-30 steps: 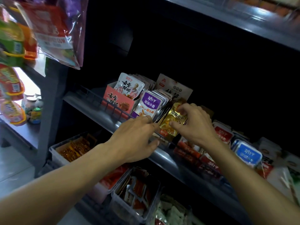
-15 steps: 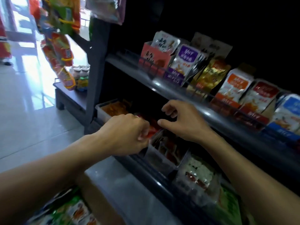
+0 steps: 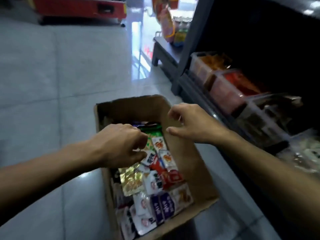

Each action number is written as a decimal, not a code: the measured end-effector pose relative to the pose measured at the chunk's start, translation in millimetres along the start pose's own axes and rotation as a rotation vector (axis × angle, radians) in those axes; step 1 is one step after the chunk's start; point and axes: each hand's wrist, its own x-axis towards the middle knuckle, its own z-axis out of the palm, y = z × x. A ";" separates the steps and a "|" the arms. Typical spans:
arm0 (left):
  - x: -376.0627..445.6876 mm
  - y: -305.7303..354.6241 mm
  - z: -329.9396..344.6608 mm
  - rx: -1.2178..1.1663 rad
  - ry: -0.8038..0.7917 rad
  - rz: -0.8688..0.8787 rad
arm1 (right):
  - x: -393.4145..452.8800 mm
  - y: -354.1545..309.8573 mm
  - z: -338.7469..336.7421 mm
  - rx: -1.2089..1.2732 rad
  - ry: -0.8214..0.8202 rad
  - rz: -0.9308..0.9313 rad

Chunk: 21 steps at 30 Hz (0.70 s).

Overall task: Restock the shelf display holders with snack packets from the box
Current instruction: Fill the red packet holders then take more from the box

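Observation:
An open cardboard box (image 3: 187,163) sits on the tiled floor, filled with mixed snack packets: a gold one (image 3: 132,179), red ones (image 3: 171,177), purple ones (image 3: 164,207) and several white ones. My left hand (image 3: 121,144) hovers over the box's far half, its fingers curled down close to the packets with nothing plainly held. My right hand (image 3: 192,123) hangs above the box's right wall, loosely curled and holding nothing. Clear plastic display holders (image 3: 225,94) with snacks line the low shelf on the right.
The dark shelf unit (image 3: 188,54) stands right of the box, its lower edge close to the box wall. A low side rack with bottles (image 3: 180,35) is at the back. A red cabinet (image 3: 78,7) stands across the floor.
My view has dropped from the upper shelf holders down to the box on the floor. Both hands came off the shelf packets and moved down over the box.

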 end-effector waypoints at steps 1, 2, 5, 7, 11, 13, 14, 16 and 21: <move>-14.4 -2.7 7.7 -0.002 -0.013 -0.022 | 2.5 -4.3 14.8 0.002 -0.043 -0.033; -28.1 -5.5 14.9 -0.014 -0.024 -0.044 | 4.2 -8.4 28.8 -0.004 -0.093 -0.067; -61.3 -9.2 32.2 -0.007 -0.036 -0.080 | 9.7 -16.5 67.7 0.009 -0.321 -0.128; -73.8 -7.8 42.7 0.013 0.004 -0.058 | 12.3 -19.3 90.3 0.000 -0.520 -0.164; -81.7 -4.6 58.9 0.035 0.045 -0.027 | 5.8 -12.0 126.9 -0.037 -0.807 -0.221; -81.0 -4.9 60.3 0.033 0.038 -0.032 | -1.3 -4.8 138.8 -0.088 -0.826 -0.239; -80.3 -5.2 59.9 0.032 0.027 -0.038 | -3.9 -1.3 142.5 -0.114 -0.812 -0.249; -79.2 -5.7 60.4 0.040 0.009 -0.053 | -5.2 4.7 143.3 -0.129 -0.785 -0.234; -77.3 -6.0 61.8 0.043 -0.034 -0.078 | 7.3 13.8 115.6 0.162 -0.723 -0.065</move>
